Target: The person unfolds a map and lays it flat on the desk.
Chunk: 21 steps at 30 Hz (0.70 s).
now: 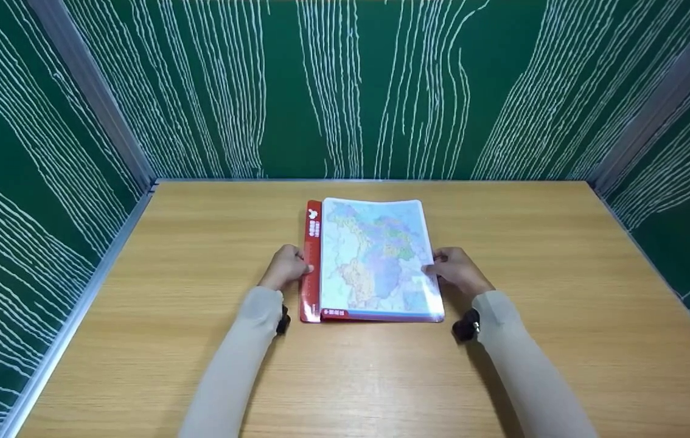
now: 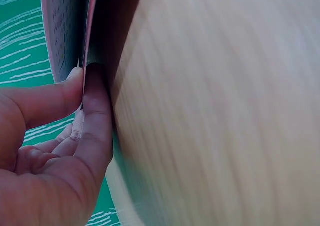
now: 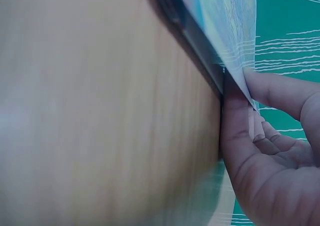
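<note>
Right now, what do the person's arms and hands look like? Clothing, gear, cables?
Left sleeve: long, plain, pale greyish-beige, reaching the wrist. Right sleeve matches. A small black device shows at the left wrist, a second black device at the right. Left hand and right hand wear no gloves. No cables or markings visible.

I am facing a dark green back panel (image 1: 284,91), where wavy white lines (image 1: 333,79) are running mostly downward. A matching left panel (image 1: 10,201) and right panel (image 1: 679,194) are flanking my wood-grain tabletop (image 1: 564,267); grey corner posts (image 1: 89,85) are slanting outward; light (image 1: 363,389) is gleaming nearby.
</note>
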Each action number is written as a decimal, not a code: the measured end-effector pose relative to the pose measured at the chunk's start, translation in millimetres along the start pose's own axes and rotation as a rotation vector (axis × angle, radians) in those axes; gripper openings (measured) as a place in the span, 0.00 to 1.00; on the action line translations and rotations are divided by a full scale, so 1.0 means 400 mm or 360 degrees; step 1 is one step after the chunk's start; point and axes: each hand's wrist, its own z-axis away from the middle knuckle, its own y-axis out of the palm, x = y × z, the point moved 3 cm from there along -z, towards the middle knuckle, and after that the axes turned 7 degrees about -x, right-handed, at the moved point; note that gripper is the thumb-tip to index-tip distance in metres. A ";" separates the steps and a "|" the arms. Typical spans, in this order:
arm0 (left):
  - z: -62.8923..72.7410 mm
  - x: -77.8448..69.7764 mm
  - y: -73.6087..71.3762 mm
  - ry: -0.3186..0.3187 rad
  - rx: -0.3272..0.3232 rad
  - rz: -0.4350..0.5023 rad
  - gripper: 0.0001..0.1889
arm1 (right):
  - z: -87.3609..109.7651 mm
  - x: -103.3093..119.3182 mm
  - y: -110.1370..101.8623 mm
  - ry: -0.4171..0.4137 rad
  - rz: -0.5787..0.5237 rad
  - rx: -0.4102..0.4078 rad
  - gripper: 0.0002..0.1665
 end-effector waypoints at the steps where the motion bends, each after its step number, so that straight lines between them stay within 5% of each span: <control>1: 0.001 0.000 -0.001 0.0002 0.0002 0.0009 0.15 | 0.000 0.000 0.000 0.0008 0.0000 -0.0004 0.22; 9: 0.010 -0.002 -0.012 0.0063 -0.0042 -0.0028 0.14 | -0.005 -0.003 -0.002 -0.0011 0.0007 -0.0025 0.22; 21: 0.009 0.002 -0.027 -0.0030 0.0001 0.0021 0.09 | -0.011 -0.006 -0.006 0.0041 0.0011 -0.0025 0.23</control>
